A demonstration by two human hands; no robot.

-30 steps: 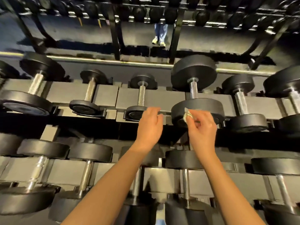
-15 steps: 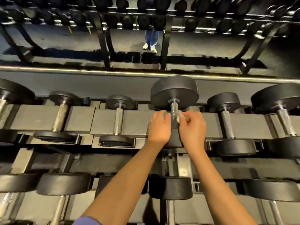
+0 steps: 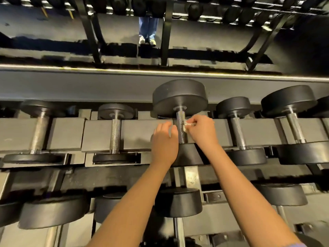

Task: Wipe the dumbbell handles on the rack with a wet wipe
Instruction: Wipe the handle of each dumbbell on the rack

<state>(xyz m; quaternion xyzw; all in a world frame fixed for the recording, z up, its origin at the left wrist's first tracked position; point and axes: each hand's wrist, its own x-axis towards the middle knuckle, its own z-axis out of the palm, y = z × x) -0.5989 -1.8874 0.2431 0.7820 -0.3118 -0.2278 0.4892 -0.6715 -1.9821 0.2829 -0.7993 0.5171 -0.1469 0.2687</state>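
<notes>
A large black dumbbell point(image 3: 179, 97) lies on the upper shelf of the rack point(image 3: 138, 132), its knurled steel handle point(image 3: 181, 122) pointing toward me. My right hand point(image 3: 203, 131) pinches a small crumpled white wet wipe point(image 3: 188, 124) against the right side of that handle. My left hand point(image 3: 164, 141) rests just left of the handle with loosely bent fingers, over the near weight head, holding nothing that I can see.
More dumbbells lie on the same shelf: two to the left point(image 3: 114, 129) point(image 3: 39, 131), two to the right point(image 3: 237, 129) point(image 3: 293, 125). A lower shelf holds further dumbbells point(image 3: 178, 202). A mirror behind shows a person's legs point(image 3: 147, 29) and another rack.
Both hands rose from the near weight head to the handle. The right hand brought the wipe onto the handle's right side; the view tilted down and closer.
</notes>
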